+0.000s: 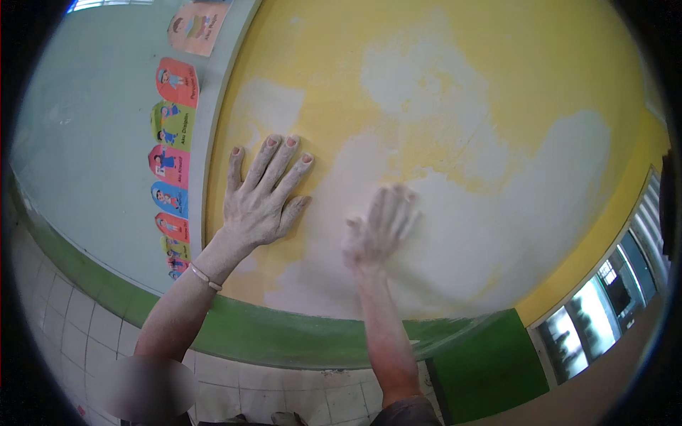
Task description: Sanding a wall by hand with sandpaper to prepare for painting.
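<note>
My left hand (263, 195) lies flat against a yellow wall (327, 64), its fingers spread and coated with pale dust. A thin band (206, 277) circles that wrist. To its right, my right hand (380, 231) is over a large whitish patch (462, 241) on the same wall. Motion blurs its fingers, which look stretched upward with the thumb out to the left. Its palm side is hidden, so whether anything lies under it does not show. More whitish patches with uneven edges spread over the yellow paint above and to the right.
Left of a pale vertical trim (217, 99), colourful picture cards (170, 167) line a light green wall. A green band (284, 330) runs along the bottom above the tiled floor (227, 401). A louvred window (604, 305) is at the right.
</note>
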Tool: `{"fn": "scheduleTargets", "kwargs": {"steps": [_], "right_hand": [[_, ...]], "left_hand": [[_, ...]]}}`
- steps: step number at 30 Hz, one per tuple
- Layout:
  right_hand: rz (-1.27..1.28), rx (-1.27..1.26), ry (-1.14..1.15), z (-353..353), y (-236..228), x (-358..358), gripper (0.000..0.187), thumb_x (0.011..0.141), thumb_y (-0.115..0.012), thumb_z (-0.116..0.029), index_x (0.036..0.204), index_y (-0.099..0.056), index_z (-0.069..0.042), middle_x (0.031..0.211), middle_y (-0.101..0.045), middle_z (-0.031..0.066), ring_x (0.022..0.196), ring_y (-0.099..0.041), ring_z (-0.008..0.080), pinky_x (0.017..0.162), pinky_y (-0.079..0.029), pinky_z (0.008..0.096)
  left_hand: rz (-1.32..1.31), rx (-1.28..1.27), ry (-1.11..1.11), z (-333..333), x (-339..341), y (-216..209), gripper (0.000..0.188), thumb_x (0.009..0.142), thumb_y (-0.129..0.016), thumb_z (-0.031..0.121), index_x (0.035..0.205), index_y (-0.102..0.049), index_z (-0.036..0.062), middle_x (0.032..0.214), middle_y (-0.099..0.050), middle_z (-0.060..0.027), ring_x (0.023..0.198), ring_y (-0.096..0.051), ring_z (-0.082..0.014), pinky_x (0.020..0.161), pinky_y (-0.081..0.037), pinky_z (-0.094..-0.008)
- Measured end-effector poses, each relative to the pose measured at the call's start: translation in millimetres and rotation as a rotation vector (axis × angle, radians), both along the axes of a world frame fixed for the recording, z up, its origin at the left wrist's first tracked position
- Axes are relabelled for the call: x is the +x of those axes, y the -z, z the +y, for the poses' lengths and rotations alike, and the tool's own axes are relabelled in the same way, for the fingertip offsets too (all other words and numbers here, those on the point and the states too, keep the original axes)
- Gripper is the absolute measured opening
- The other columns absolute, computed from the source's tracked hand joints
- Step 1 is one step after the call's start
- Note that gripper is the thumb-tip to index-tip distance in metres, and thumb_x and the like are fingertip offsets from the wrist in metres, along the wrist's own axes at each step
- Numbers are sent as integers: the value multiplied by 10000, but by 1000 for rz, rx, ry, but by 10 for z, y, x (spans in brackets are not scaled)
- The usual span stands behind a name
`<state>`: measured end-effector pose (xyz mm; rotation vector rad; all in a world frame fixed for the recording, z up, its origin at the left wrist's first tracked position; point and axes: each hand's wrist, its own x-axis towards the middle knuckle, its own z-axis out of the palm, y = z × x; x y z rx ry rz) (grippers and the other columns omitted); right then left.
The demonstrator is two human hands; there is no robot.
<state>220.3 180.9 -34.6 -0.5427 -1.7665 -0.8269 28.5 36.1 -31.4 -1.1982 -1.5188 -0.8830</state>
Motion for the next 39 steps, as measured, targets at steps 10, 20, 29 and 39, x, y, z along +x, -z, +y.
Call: {"fn": "scheduleTargets", "kwargs": {"steps": [10, 20, 29, 39], "right_hand": [[455, -27, 171, 172, -1246, 150, 645, 1071, -377, -389, 1601, -264, -39, 1668, -256, 178, 1553, -193, 380, 1239, -118, 573], [290, -91, -5, 558, 245, 739, 685, 1076, -304, -461, 1610, -229, -39, 1691, -171, 177, 1559, -109, 428, 1234, -34, 615], [334, -97, 10, 271, -794, 356, 650, 1051, -437, -327, 1590, -267, -4, 1674, -206, 211, 1548, -176, 415, 1238, -74, 600], [539, -264, 47, 952, 347, 1280, 672, 1083, -235, -434, 1613, -198, -22, 1700, -134, 174, 1570, -73, 396, 1245, -11, 573]], "left_hand": [[28, 19, -2, 53, 139, -22, 652, 936, -594, 441, 1510, -486, 151, 1629, -362, -142, 1552, -240, -318, 1236, 15, -602], [41, -11, -51, 23, -16, 18, 630, 978, -535, 453, 1536, -454, 171, 1648, -334, -123, 1554, -240, -296, 1246, 12, -569], [86, 28, -99, 54, 33, 21, 649, 996, -493, 427, 1540, -426, 80, 1641, -323, -185, 1555, -213, -357, 1254, 24, -541], [102, 50, -86, 87, 12, 36, 633, 1006, -482, 416, 1545, -420, 90, 1647, -310, -184, 1561, -199, -346, 1251, 27, -543]]}}
